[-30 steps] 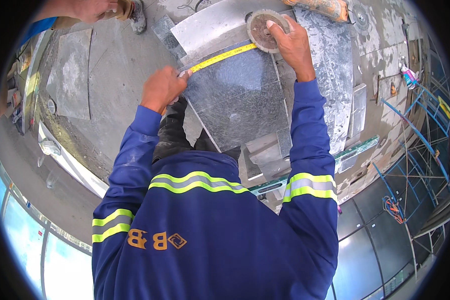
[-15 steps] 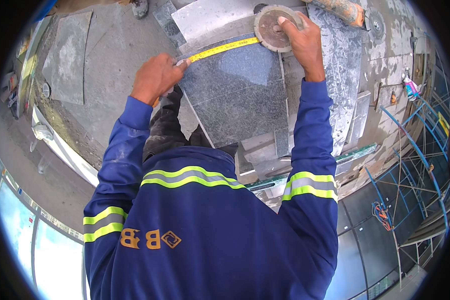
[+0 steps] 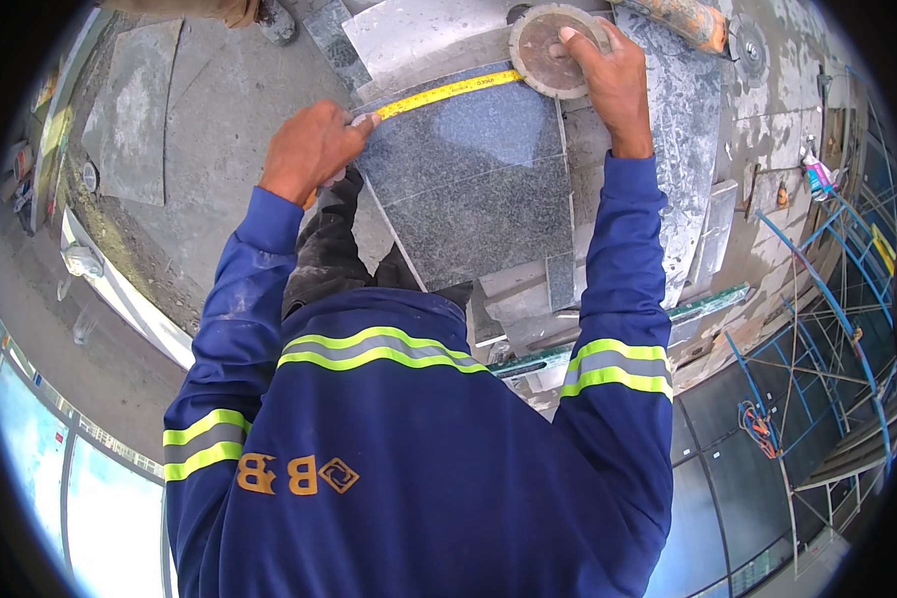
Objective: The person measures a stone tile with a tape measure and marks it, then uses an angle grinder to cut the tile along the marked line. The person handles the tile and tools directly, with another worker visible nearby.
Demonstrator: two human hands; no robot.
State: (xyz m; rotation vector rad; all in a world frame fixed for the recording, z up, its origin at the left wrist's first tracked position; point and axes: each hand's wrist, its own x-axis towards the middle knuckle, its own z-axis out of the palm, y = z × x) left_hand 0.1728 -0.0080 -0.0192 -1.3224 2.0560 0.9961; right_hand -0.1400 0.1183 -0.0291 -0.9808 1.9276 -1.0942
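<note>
A yellow tape measure is drawn out along the far edge of a dark grey speckled stone slab. My left hand is closed on the tape at the slab's far left corner; its case is mostly hidden. A round, dusty cutting disc is gripped by its rim in my right hand, with my thumb on its face near the centre. The disc is over the slab's far right corner, and the tape's right end meets its edge. A thin straight line crosses the slab.
An orange, dusty power tool lies at the far right near a round disc. Stone slabs and offcuts surround the work. Blue scaffold frames stand right. Another person's shoe shows at the far left.
Both hands keep nearly the same place on the tape and disc. At the top left, more of another person's shoe and trouser leg has come into view.
</note>
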